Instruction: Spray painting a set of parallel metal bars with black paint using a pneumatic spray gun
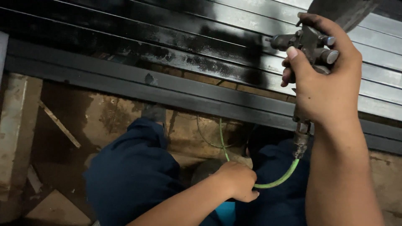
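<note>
Metal spray gun point(307, 48) sits in my right hand point(324, 83), fingers wrapped tight around its grip, thumb laid along the body, nozzle pointing left over the dark steel bars point(167, 54). Part of those bars shines wet and black, the rest to the right is grey. A green hose point(280, 180) curves down from the gun's base to my left hand point(238, 181), which is closed in a loose fist around it, above my knees in blue trousers point(134, 171).

spray gun point(312, 48) cup cut off, trigger hidden
</note>
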